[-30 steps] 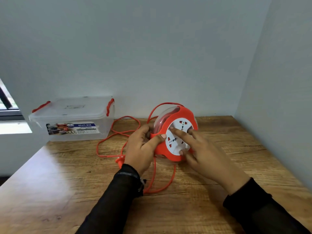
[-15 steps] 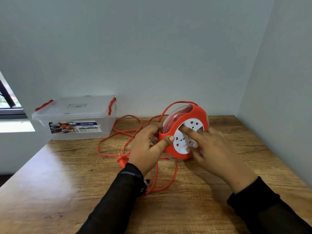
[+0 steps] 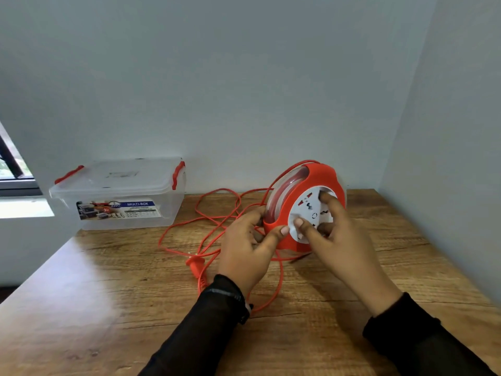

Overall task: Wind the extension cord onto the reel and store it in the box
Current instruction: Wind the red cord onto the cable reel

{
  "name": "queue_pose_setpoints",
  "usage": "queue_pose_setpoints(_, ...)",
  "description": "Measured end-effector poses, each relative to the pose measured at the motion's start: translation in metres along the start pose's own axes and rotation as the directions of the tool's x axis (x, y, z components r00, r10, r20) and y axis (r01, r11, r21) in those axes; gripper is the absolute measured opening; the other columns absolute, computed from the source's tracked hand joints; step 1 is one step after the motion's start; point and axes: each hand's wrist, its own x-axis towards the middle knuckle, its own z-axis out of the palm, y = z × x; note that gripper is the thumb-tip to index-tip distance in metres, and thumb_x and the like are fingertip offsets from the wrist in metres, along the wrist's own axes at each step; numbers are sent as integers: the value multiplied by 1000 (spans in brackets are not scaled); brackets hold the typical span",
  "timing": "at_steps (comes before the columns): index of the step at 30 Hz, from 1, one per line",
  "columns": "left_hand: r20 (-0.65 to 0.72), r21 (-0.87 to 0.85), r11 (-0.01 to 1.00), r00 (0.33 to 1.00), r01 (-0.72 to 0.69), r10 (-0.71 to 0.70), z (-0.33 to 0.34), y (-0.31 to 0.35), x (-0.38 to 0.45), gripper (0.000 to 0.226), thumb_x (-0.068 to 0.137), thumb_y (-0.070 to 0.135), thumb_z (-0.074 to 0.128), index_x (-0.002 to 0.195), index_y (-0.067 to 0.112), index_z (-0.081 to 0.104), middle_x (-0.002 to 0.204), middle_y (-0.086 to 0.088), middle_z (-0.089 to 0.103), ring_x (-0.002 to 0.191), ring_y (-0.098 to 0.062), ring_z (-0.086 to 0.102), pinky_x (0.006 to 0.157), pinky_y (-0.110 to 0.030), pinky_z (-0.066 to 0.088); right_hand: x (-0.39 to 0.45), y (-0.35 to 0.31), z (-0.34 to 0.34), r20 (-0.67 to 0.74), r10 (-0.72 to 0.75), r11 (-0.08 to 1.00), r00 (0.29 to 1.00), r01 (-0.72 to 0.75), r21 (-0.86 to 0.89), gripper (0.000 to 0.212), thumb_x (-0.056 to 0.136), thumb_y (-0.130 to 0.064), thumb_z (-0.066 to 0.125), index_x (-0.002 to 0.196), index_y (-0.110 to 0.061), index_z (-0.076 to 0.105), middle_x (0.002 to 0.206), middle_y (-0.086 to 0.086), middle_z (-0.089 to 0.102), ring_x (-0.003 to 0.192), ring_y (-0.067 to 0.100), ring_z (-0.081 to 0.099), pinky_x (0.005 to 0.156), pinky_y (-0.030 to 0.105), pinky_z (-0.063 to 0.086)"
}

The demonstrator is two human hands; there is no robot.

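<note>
An orange cord reel (image 3: 317,177) with a white socket face stands on edge at the back right of the wooden table (image 3: 81,308). My left hand (image 3: 248,248) grips its left rim, thumb on the orange front. My right hand (image 3: 339,234) presses fingers on the white socket disc. Loose orange cord (image 3: 206,221) lies in loops to the left of the reel, and its plug (image 3: 194,264) rests in front of my left hand. A clear plastic box (image 3: 122,194) with red clips and its lid on sits at the back left.
A grey wall runs behind the table, and another wall closes the right side. A window edge shows at the far left. Bare wood lies in front of the box and near my sleeves.
The reel and both hands have shifted to the right. My right fingers have turned on the white disc, the index now at its upper right. The cord loops have changed shape slightly.
</note>
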Motion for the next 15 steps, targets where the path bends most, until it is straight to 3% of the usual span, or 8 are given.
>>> queue_pose_setpoints(3, -21, 9, 1000, 1000, 5, -5, 4, 1, -2, 19, 77, 38, 71, 95, 36, 66, 66, 12, 53, 49, -4, 39, 49, -22, 36, 0, 0, 2, 50, 112, 974, 992, -120, 190, 67, 80, -54, 63, 138, -30, 38, 72, -4, 69, 72, -2, 61, 63, 22, 48)
queue_pose_setpoints(6, -45, -13, 999, 998, 49, -49, 7, -1, -2, 23, 72, 42, 73, 94, 42, 65, 70, -9, 59, 50, -17, 44, 48, -41, 46, 1, 0, 6, 103, 213, 898, 972, -236, 372, 65, 83, -44, 65, 140, -31, 38, 84, -11, 67, 85, 2, 63, 69, 20, 46)
queue_pose_setpoints(8, -49, -44, 996, 996, 79, -81, 9, -3, -3, 34, 69, 48, 73, 101, 40, 66, 78, -18, 65, 58, -34, 55, 59, -52, 55, 2, -1, 7, 131, 255, 838, 958, -286, 464, 62, 84, -37, 66, 140, -32, 39, 102, -6, 67, 93, 5, 63, 74, 20, 48)
queue_pose_setpoints(11, -52, -56, 992, 992, 113, -116, 10, -7, -3, 48, 64, 52, 74, 107, 34, 65, 85, -15, 70, 72, -40, 65, 67, -55, 57, 4, -5, 6, 217, 316, 700, 923, -382, 604, 59, 85, -27, 67, 139, -24, 43, 123, -1, 62, 97, 8, 62, 65, 12, 49)
queue_pose_setpoints(13, -46, -72, 990, 991, 120, -124, 13, -9, -5, 43, 63, 47, 76, 103, 35, 64, 85, -4, 72, 73, -39, 67, 68, -55, 57, 6, -6, 4, 303, 360, 594, 882, -467, 655, 52, 86, -25, 66, 134, -20, 47, 113, 4, 66, 77, 9, 60, 48, 10, 43)
queue_pose_setpoints(15, -52, -100, 988, 991, 117, -123, 20, -10, -8, 41, 62, 41, 80, 98, 30, 63, 88, -1, 72, 74, -39, 68, 67, -56, 56, 8, -5, 0, 389, 394, 491, 833, -549, 677, 32, 86, -30, 64, 115, -16, 58, 84, 5, 68, 52, 8, 50, 41, 16, 34)
